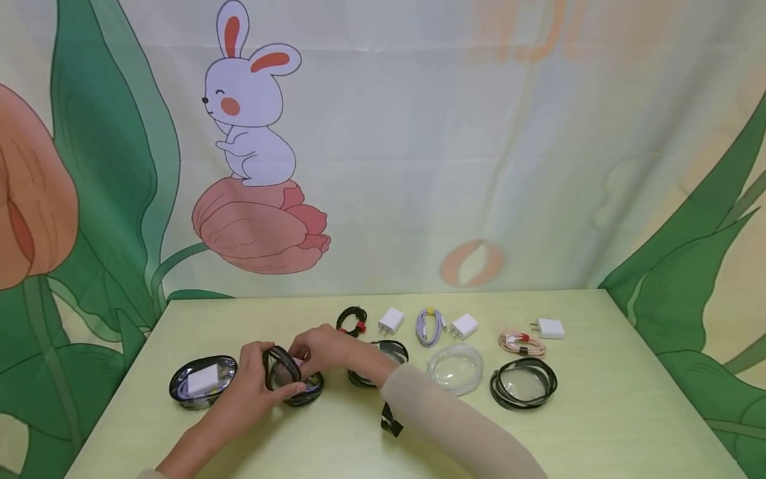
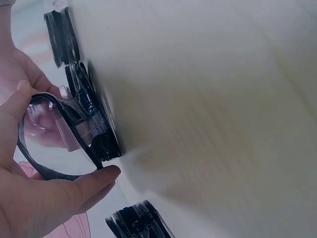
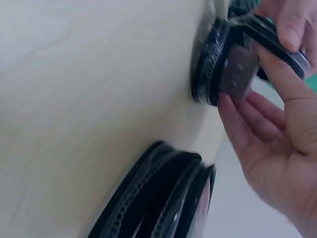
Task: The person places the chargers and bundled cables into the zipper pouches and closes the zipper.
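Note:
An unzipped clear pouch with black zip edging [image 1: 306, 394] rests on the table, its lid [image 1: 281, 367] tilted up. My left hand [image 1: 254, 382] grips that lid by its rim, thumb on one side and fingers on the other. From the other side, my right hand [image 1: 326, 349] pinches a plug charger [image 3: 239, 72] at the pouch's opening, fingertips inside the edging. In the head view the charger is mostly hidden behind the fingers and lid. A bluish coiled cable shows inside the pouch's lower half.
Left of my hands lies a similar pouch [image 1: 179, 386] holding a white charger [image 1: 203, 380]. More round pouches [image 1: 523, 404] sit to the right, one under my right forearm. Behind them are coiled cables [image 1: 429, 327] and white chargers [image 1: 549, 328]. A printed curtain [image 1: 389, 166] hangs behind the table.

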`<state>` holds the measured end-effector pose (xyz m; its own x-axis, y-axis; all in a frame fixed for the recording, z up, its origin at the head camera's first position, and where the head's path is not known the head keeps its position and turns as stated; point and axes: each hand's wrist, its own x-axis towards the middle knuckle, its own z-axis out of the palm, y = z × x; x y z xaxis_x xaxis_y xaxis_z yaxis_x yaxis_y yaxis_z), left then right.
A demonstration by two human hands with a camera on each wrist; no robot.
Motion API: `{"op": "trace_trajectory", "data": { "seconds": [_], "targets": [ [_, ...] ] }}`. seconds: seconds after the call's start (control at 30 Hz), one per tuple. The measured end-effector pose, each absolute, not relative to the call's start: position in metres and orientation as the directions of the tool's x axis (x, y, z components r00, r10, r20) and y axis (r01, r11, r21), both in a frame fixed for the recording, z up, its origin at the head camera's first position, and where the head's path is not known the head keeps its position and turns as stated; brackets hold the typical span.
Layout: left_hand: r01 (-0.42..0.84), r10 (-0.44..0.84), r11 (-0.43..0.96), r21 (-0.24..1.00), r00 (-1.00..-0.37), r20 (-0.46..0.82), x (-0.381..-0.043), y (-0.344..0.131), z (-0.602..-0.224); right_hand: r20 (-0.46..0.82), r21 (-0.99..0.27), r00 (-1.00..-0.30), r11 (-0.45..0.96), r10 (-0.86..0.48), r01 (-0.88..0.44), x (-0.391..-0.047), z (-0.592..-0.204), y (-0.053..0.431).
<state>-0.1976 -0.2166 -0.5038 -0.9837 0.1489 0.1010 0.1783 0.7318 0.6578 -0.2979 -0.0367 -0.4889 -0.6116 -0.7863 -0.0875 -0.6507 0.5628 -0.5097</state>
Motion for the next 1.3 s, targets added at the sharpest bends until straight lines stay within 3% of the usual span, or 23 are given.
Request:
{"op": "trace_trajectory", "data": {
  "seconds": [0.17, 0.33, 0.5, 0.6, 0.7, 0.83, 1.03, 1.3],
  "targets": [
    [0.189, 0.153, 0.749, 0.635, -0.982, 0.112, -0.198, -0.216, -0.503, -0.124, -0.603, -0.536, 0.492, -0.835, -0.628, -0.305, -0.489, -0.027],
    [0.235, 0.170, 0.768, 0.596, -0.972, 0.165, -0.199, -0.212, -0.505, -0.120, -0.658, -0.566, 0.493, -0.816, -0.570, -0.306, -0.491, -0.024],
    [0.274, 0.201, 0.785, 0.556, -0.961, 0.190, -0.200, -0.208, -0.507, -0.208, -0.800, -0.632, 0.501, -0.747, -0.330, -0.306, -0.490, -0.019],
    [0.284, 0.216, 0.817, 0.502, -0.958, 0.189, -0.199, -0.207, -0.507, -0.255, -0.872, -0.625, 0.455, -0.738, -0.181, -0.307, -0.490, -0.015],
    [0.293, 0.233, 0.860, 0.418, -0.954, 0.190, -0.197, -0.206, -0.507, -0.269, -0.895, -0.615, 0.428, -0.741, -0.125, -0.307, -0.490, -0.012],
    [0.333, 0.283, 0.896, 0.294, -0.938, 0.201, -0.196, -0.203, -0.505, -0.223, -0.829, -0.656, 0.494, -0.721, -0.262, -0.308, -0.488, -0.013],
    [0.404, 0.366, 0.879, 0.254, -0.912, 0.184, -0.195, -0.207, -0.501, -0.088, -0.519, -0.689, 0.624, -0.719, -0.585, -0.313, -0.483, -0.026],
    [0.493, 0.470, 0.830, 0.262, -0.870, 0.147, -0.192, -0.221, -0.496, -0.104, -0.340, -0.635, 0.628, -0.765, -0.701, -0.319, -0.489, -0.029]
  ]
}}
